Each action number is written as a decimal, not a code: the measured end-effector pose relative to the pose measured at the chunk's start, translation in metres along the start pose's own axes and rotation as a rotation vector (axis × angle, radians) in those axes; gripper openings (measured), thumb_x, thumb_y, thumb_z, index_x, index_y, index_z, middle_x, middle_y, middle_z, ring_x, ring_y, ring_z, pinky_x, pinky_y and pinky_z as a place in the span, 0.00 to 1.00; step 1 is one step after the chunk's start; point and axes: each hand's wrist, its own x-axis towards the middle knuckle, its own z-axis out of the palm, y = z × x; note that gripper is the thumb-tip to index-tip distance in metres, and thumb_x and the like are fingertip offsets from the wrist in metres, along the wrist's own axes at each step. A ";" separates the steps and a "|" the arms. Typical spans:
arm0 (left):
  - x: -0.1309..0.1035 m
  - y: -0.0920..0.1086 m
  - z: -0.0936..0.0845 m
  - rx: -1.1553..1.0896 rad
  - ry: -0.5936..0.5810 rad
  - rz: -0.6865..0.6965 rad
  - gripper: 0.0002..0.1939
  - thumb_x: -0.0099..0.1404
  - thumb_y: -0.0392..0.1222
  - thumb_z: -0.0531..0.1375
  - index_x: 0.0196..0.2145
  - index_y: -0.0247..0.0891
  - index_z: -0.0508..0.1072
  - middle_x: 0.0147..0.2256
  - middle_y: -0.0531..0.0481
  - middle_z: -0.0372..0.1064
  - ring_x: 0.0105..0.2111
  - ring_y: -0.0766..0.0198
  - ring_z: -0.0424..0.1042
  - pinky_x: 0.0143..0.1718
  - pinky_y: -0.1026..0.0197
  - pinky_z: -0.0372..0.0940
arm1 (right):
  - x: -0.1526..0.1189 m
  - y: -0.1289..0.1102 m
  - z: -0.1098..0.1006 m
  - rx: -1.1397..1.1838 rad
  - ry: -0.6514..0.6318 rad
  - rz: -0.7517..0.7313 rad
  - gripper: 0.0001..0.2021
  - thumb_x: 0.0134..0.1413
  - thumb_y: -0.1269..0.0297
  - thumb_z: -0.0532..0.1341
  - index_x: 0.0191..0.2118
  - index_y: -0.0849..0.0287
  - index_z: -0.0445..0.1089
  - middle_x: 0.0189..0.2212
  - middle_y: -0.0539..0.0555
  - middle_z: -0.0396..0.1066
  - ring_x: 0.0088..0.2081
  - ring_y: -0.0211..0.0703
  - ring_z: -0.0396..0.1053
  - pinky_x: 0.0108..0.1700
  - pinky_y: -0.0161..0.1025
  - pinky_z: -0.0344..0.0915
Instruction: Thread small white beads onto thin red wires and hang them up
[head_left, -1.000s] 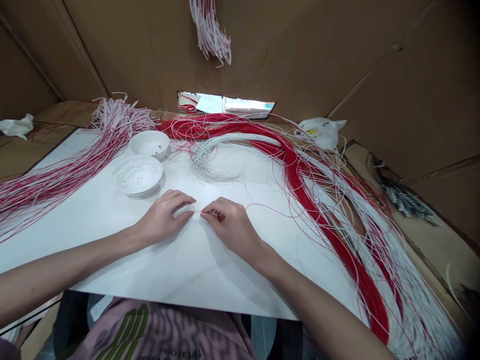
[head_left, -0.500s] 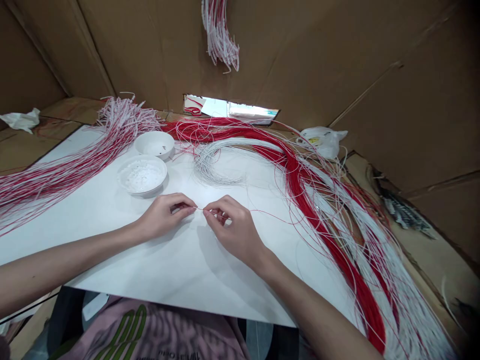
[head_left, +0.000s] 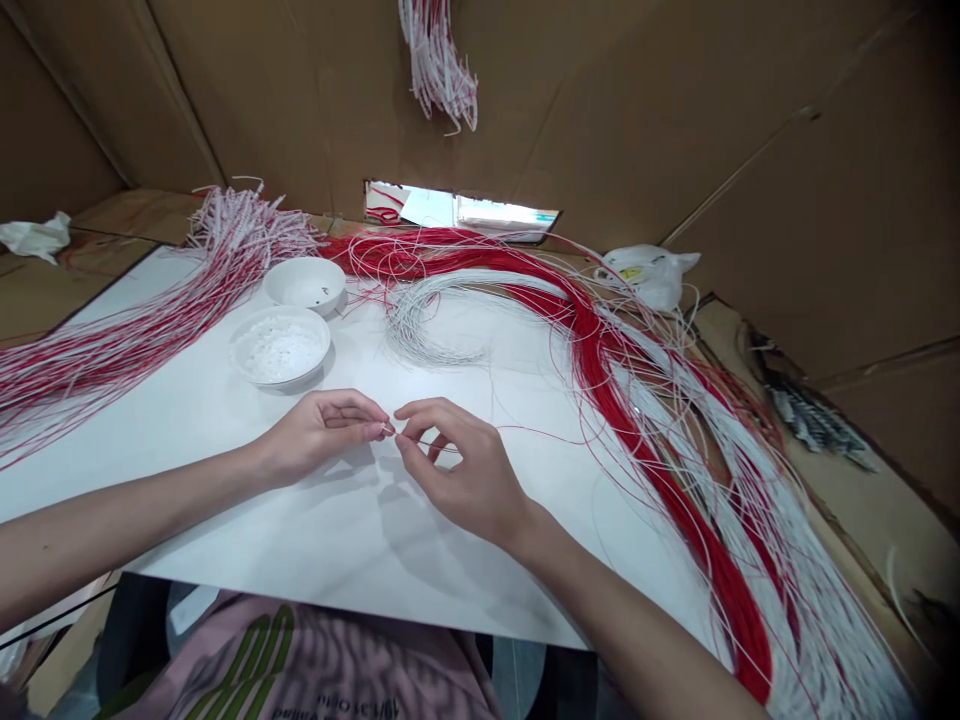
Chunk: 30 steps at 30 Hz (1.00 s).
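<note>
Cord, thin and red (head_left: 394, 432), pinched in the left hand (head_left: 311, 440), runs to the right hand (head_left: 472, 470), thumb and forefinger parted, its hold unclear. Beyond the left hand sit two round white bowls (head_left: 315, 350).

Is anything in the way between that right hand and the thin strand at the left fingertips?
Nothing visible is. The right hand has its thumb and index tips close beside the thin strand that the left hand holds; the white bowls stand farther back, off to the left.
</note>
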 end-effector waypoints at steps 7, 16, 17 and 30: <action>-0.002 0.000 0.001 0.021 0.018 -0.018 0.07 0.57 0.39 0.69 0.35 0.38 0.78 0.35 0.50 0.79 0.38 0.67 0.77 0.43 0.67 0.68 | -0.002 -0.001 0.002 0.036 0.022 0.015 0.04 0.54 0.73 0.59 0.30 0.58 0.66 0.38 0.53 0.77 0.33 0.36 0.75 0.28 0.31 0.71; -0.001 0.000 0.002 0.085 0.071 0.012 0.09 0.55 0.41 0.70 0.33 0.37 0.78 0.36 0.47 0.79 0.38 0.62 0.77 0.44 0.60 0.70 | -0.002 0.001 0.003 0.032 0.021 0.012 0.05 0.54 0.73 0.58 0.29 0.57 0.66 0.38 0.53 0.77 0.34 0.38 0.75 0.27 0.33 0.71; -0.002 0.000 0.002 0.092 0.074 0.012 0.09 0.55 0.41 0.70 0.33 0.37 0.78 0.37 0.47 0.79 0.39 0.62 0.77 0.44 0.60 0.70 | -0.002 0.001 0.003 0.034 0.019 0.012 0.05 0.54 0.73 0.58 0.29 0.57 0.65 0.39 0.53 0.77 0.34 0.38 0.75 0.27 0.33 0.71; -0.002 0.000 0.003 0.077 0.071 0.011 0.07 0.55 0.40 0.70 0.33 0.37 0.78 0.37 0.48 0.79 0.39 0.64 0.77 0.44 0.63 0.69 | -0.002 0.000 0.003 0.031 0.034 0.017 0.05 0.53 0.74 0.59 0.29 0.57 0.65 0.38 0.53 0.78 0.34 0.37 0.75 0.28 0.33 0.71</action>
